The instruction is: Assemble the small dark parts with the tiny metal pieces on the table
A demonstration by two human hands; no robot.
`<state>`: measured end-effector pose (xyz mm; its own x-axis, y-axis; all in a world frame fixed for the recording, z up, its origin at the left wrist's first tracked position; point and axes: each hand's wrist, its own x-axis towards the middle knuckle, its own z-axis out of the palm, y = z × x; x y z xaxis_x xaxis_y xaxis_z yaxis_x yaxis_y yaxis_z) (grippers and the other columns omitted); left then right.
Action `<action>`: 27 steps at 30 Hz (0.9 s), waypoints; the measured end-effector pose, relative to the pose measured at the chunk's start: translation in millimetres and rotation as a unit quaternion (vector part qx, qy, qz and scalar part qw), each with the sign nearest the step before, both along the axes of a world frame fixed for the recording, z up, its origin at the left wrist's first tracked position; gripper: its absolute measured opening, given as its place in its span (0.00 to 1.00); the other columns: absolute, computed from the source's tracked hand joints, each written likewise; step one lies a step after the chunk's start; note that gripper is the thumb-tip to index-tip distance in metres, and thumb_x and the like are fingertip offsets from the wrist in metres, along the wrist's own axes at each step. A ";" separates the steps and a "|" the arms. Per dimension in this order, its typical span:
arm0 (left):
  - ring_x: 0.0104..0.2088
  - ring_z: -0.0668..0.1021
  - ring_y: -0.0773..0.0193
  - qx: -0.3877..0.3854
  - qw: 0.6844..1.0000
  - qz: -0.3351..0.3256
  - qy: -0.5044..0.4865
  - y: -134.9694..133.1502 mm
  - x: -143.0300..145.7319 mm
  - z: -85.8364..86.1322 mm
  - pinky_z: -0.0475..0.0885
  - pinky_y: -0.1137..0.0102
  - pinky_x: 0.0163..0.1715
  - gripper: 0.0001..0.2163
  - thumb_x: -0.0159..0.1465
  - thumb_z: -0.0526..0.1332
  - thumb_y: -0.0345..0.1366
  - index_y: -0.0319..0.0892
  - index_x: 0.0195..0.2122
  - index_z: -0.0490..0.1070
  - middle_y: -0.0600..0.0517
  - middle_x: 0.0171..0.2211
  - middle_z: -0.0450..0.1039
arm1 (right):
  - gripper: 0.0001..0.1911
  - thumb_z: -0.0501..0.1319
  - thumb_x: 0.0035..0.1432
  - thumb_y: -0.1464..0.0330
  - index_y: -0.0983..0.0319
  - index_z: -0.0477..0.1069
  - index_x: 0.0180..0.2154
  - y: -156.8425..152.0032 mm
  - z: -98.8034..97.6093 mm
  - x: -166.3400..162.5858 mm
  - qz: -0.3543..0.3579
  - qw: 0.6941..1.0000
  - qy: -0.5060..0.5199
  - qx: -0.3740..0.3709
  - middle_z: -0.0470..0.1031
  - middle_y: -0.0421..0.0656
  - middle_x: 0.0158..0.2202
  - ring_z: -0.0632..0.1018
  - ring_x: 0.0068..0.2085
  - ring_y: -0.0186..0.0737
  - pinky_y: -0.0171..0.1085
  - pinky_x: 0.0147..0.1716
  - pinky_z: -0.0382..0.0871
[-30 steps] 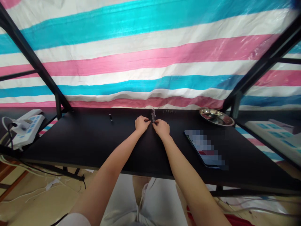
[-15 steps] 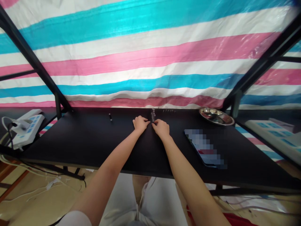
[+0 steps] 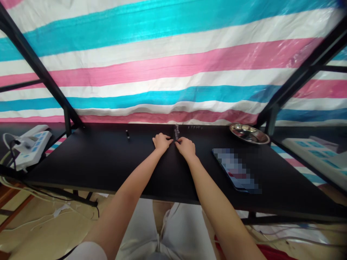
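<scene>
Your left hand [image 3: 162, 142] and right hand [image 3: 187, 147] curl close together over the desk [image 3: 108, 162]; whether either grips anything, I cannot tell. The small pale pieces [image 3: 177, 132] line up just on their far side, so a careless forward nudge could scatter them.

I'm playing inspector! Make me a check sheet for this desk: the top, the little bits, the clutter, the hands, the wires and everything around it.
Surface: black tabletop, looks flat.
Job's things: column of little pieces just beyond the hands; row of tiny bits to its right.
Clutter: phone, metal dish, small dark cylinder.
Hands: left hand and right hand close together; can't tell if they're holding anything.
Cables: pale cables at lower left.
Surroundings: striped sheet behind.
</scene>
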<state>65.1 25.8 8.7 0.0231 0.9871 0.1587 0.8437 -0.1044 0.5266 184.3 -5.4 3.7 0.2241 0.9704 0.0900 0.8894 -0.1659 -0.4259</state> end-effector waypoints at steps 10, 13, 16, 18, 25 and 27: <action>0.43 0.71 0.54 -0.002 1.000 -0.006 0.006 1.2 -0.2 -1.5 0.62 0.60 0.44 0.13 0.54 0.62 0.45 0.48 0.38 0.77 0.47 0.39 0.73 | 0.13 0.55 0.54 0.62 0.59 0.72 0.39 0.0 -1.4 0.5 0.003 1.000 0.007 0.001 0.76 0.45 0.37 0.75 0.42 0.43 0.39 0.41 0.63; 0.44 0.71 0.54 -0.005 1.000 -0.009 0.009 1.4 -0.4 -1.3 0.62 0.61 0.44 0.13 0.54 0.62 0.45 0.48 0.39 0.77 0.47 0.39 0.73 | 0.13 0.55 0.54 0.62 0.59 0.72 0.39 -0.9 -1.3 0.2 0.004 1.000 0.008 0.004 0.76 0.44 0.37 0.75 0.42 0.43 0.39 0.40 0.63; 0.44 0.71 0.54 -0.005 1.000 -0.012 0.008 1.4 -1.0 -1.7 0.62 0.60 0.44 0.13 0.54 0.61 0.45 0.48 0.39 0.76 0.47 0.39 0.73 | 0.13 0.55 0.54 0.63 0.60 0.73 0.39 -1.4 -1.3 -0.2 0.003 1.000 0.008 0.011 0.76 0.45 0.37 0.75 0.41 0.43 0.38 0.40 0.63; 0.43 0.71 0.54 -0.003 1.000 -0.014 0.008 1.8 -1.4 -2.5 0.62 0.61 0.44 0.13 0.54 0.61 0.45 0.49 0.39 0.76 0.47 0.38 0.73 | 0.13 0.55 0.54 0.63 0.60 0.73 0.39 -1.5 -1.4 -0.3 0.003 1.000 0.008 0.012 0.76 0.45 0.38 0.75 0.41 0.43 0.39 0.40 0.63; 0.43 0.71 0.54 0.002 1.000 -0.017 0.012 2.6 -1.5 -4.2 0.62 0.60 0.44 0.14 0.54 0.61 0.45 0.48 0.40 0.76 0.47 0.38 0.73 | 0.13 0.55 0.54 0.62 0.60 0.72 0.39 -2.4 -0.8 -0.6 0.005 1.000 0.011 0.003 0.76 0.45 0.38 0.75 0.41 0.44 0.39 0.40 0.64; 0.43 0.71 0.54 0.003 1.000 -0.016 0.010 1.0 -2.0 -3.6 0.62 0.60 0.43 0.14 0.54 0.61 0.45 0.48 0.40 0.76 0.47 0.38 0.73 | 0.13 0.55 0.54 0.62 0.60 0.72 0.40 -2.9 -0.7 -0.6 0.006 1.000 0.014 0.004 0.76 0.45 0.38 0.75 0.41 0.44 0.39 0.40 0.64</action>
